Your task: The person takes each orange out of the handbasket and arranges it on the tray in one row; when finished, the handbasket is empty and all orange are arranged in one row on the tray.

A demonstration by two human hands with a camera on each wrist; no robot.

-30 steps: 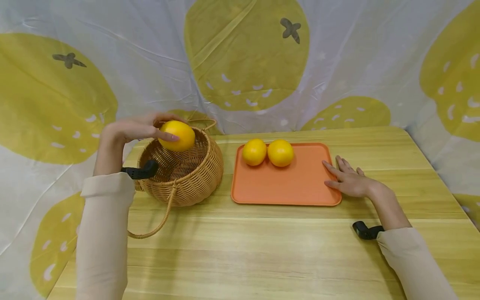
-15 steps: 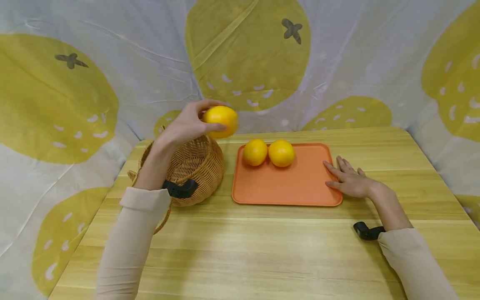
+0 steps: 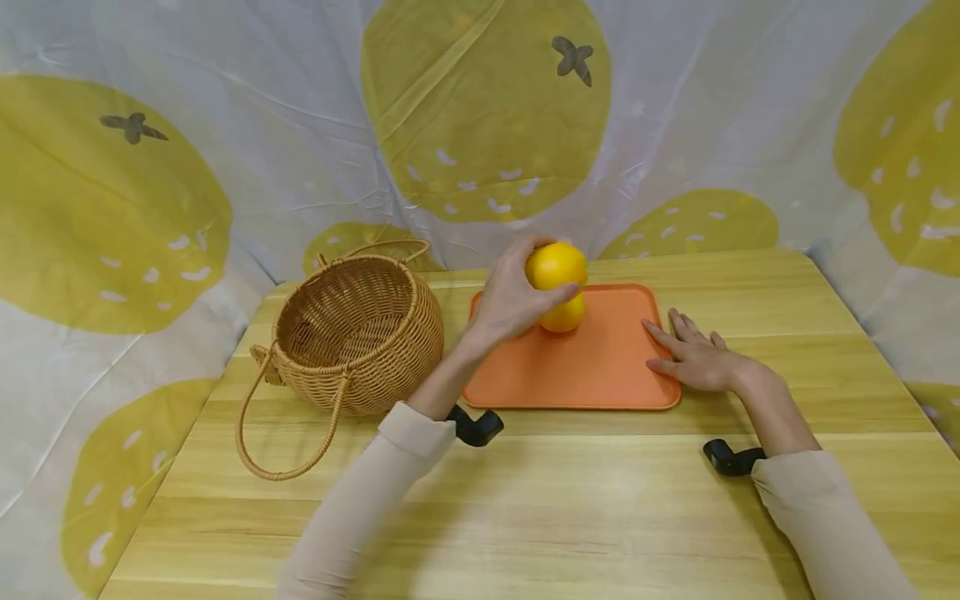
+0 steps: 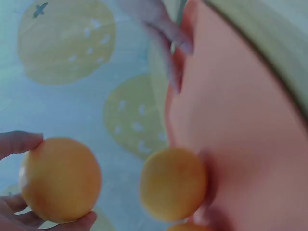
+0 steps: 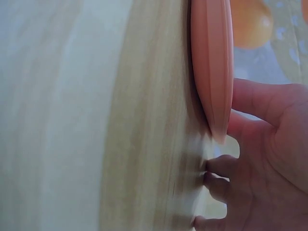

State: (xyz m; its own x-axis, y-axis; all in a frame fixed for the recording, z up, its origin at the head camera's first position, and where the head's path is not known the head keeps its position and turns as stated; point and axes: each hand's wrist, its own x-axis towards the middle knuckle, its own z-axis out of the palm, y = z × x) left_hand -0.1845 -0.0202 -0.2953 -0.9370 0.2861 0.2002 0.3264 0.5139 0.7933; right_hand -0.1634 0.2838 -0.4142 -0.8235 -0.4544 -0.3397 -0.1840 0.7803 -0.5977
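Observation:
My left hand grips a yellow-orange fruit just above the far part of the orange tray. A second fruit lies on the tray right below it, partly covered; a third is hidden behind the hand in the head view. The left wrist view shows the held fruit between thumb and fingers and a resting fruit on the tray. My right hand lies flat with straight fingers against the tray's right edge.
A round wicker basket with a loop handle stands left of the tray, nothing visible inside it. The wooden table stretches toward me. A fruit-patterned cloth hangs behind and around the table.
My left hand has carried the fruit from over the basket rightward to above the tray's far part. The right hand has stayed at the tray's edge.

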